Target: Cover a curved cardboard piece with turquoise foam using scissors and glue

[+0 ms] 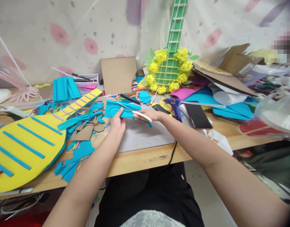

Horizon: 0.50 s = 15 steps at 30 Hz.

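My left hand (118,121) grips the near edge of a sheet of blue paper (113,108), its thumb lying on top. A dark curved outline is visible on the sheet. In my right hand (148,115) is a pair of scissors (141,116) with cream handles. Their blades lie over the blue paper and point to the upper left. Some fingers of my right hand are hidden behind the handles and the paper. Both hands are above a grey cutting mat (145,137).
At left lies a yellow paper guitar (19,142) beside blue scraps (82,151). A green guitar with yellow flowers (169,71) stands at the back. Right of the mat are a blue glue gun (175,105), a phone (198,116) and a clear plastic container (269,116).
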Tool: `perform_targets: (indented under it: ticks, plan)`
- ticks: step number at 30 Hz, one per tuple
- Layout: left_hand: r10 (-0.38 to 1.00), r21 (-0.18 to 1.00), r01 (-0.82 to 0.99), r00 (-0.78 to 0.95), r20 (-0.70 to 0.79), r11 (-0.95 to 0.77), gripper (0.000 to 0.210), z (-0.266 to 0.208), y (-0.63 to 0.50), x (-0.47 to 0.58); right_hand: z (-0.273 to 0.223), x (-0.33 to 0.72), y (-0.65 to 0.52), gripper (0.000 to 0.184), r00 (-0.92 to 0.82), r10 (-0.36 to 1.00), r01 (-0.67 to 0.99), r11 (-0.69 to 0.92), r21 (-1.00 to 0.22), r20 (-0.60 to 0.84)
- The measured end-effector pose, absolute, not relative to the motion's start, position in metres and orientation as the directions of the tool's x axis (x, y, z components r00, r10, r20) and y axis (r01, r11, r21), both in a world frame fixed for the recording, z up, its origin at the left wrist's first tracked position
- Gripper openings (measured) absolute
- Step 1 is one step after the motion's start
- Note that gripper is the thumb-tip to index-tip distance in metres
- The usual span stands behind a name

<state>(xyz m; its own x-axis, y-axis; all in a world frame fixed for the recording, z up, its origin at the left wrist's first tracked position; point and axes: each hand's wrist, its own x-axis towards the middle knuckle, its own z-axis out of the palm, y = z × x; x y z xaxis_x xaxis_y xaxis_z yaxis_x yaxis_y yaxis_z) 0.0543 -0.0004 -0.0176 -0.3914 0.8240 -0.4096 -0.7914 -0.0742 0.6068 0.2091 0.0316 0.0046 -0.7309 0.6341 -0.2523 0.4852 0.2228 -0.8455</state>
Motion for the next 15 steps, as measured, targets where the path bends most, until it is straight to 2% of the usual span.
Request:
perform_targets:
  ticks: [8,15]
  plan:
    - [0.837,0.617,-0.784,-0.376,-0.398,-0.059,0.018,-0.0194,-0.0002,0.0548,0.0027,0.2148,0.0359,0.048,-0.78,0.584,0.436,0.252,-0.864,-0.224]
    - [0.847,0.631,-0.774,-0.365,-0.386,-0.047,0.018,-0.0201,-0.0013,0.0553,0.0074,0.2163,0.0307,0.047,-0.752,0.608,0.437,0.175,-0.882,-0.252]
